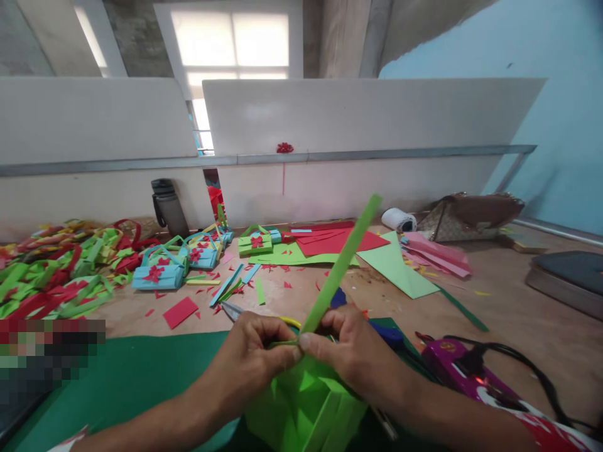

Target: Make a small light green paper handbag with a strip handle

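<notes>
My left hand [247, 361] and my right hand [351, 345] meet at the centre, above a folded bright green paper bag [306, 408]. A long green paper strip [342, 267] slants up to the right from my right hand, its lower end pinched between thumb and fingers. My left thumb and fingers are closed on a green paper edge where the strip meets the bag; the exact join is hidden by my fingertips. Just beyond my left hand lies a pointed metal tool [230, 310] with a yellow handle, partly covered.
Finished small paper bags [157, 276] with red bows stand at the back left, beside a heap of coloured paper pieces [56, 276]. Red sheets [325, 242] and a pale green sheet [400, 267] lie behind. A purple power strip [452, 361] with cords sits at right.
</notes>
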Demonstrator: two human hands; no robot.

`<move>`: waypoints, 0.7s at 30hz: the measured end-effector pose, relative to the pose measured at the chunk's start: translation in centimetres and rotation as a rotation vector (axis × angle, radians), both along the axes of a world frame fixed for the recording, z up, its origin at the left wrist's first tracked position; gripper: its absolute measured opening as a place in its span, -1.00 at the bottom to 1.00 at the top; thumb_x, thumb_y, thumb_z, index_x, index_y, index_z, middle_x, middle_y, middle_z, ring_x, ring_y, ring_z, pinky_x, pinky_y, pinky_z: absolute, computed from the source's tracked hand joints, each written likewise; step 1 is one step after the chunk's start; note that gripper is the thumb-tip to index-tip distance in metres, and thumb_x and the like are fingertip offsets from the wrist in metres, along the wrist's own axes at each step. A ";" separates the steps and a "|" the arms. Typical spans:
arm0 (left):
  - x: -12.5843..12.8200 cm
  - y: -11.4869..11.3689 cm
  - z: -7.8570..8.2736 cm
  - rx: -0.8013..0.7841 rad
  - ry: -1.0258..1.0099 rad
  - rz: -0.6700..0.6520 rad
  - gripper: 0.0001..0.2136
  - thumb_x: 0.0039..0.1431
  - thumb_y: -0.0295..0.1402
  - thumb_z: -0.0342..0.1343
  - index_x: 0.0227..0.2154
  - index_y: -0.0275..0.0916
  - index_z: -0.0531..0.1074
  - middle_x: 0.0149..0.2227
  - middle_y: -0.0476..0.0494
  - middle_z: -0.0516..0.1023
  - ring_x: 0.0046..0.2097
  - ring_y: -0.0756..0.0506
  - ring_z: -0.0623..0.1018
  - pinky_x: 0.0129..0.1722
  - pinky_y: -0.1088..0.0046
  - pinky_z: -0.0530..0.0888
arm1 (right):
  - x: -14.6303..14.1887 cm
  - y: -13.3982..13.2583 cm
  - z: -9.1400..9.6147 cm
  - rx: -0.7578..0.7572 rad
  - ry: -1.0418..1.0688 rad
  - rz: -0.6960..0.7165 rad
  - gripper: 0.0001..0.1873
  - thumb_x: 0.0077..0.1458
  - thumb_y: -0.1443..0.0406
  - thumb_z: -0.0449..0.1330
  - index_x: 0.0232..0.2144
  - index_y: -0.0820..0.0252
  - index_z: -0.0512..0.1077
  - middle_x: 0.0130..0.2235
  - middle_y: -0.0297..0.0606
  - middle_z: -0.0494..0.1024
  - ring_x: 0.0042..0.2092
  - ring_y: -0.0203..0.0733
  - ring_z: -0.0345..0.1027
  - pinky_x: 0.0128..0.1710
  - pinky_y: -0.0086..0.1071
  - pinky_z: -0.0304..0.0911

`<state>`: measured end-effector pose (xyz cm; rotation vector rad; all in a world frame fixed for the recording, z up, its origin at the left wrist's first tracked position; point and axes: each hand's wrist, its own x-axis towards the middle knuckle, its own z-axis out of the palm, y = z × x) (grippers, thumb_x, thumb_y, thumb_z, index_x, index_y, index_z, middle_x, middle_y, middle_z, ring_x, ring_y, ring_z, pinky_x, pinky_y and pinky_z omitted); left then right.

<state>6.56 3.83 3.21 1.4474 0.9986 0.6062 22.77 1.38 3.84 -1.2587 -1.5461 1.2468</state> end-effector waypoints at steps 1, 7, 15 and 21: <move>0.0 0.0 0.1 -0.001 -0.008 0.007 -0.79 -0.17 -0.26 0.20 -0.60 -0.34 0.45 -0.64 0.01 0.37 -0.57 0.05 0.30 -0.55 0.55 0.21 | 0.0 0.2 -0.1 -0.031 0.037 -0.006 -0.84 -0.05 0.29 0.17 -0.53 0.30 0.48 -0.55 -0.36 0.43 -0.54 -0.40 0.17 -0.58 -0.53 0.06; 0.1 0.1 0.3 -0.059 -0.032 0.021 -0.81 -0.17 -0.29 0.22 -0.59 -0.34 0.45 -0.64 0.03 0.39 -0.59 0.09 0.29 -0.58 0.59 0.19 | 0.2 0.6 -0.5 -0.187 0.176 -0.046 -0.75 -0.12 0.19 0.26 -0.59 0.30 0.41 -0.63 -0.42 0.31 -0.61 -0.47 0.04 -0.65 -0.55 -0.06; 0.1 0.0 0.1 -0.100 -0.049 0.022 -0.82 -0.15 -0.29 0.23 -0.53 -0.33 0.47 -0.57 -0.02 0.46 -0.52 0.03 0.39 -0.52 0.55 0.29 | 0.2 0.8 -1.1 -0.278 0.309 -0.051 -0.72 -0.11 0.17 0.27 -0.59 0.29 0.38 -0.63 -0.43 0.31 -0.61 -0.46 0.07 -0.61 -0.53 -0.02; 0.1 -0.1 0.1 -0.054 -0.060 0.041 -0.81 -0.13 -0.26 0.24 -0.57 -0.31 0.45 -0.58 0.00 0.43 -0.54 0.04 0.36 -0.55 0.57 0.28 | 0.3 0.8 -1.5 -0.307 0.327 -0.060 -0.73 -0.08 0.15 0.25 -0.55 0.27 0.40 -0.62 -0.45 0.33 -0.62 -0.45 0.08 -0.61 -0.52 -0.02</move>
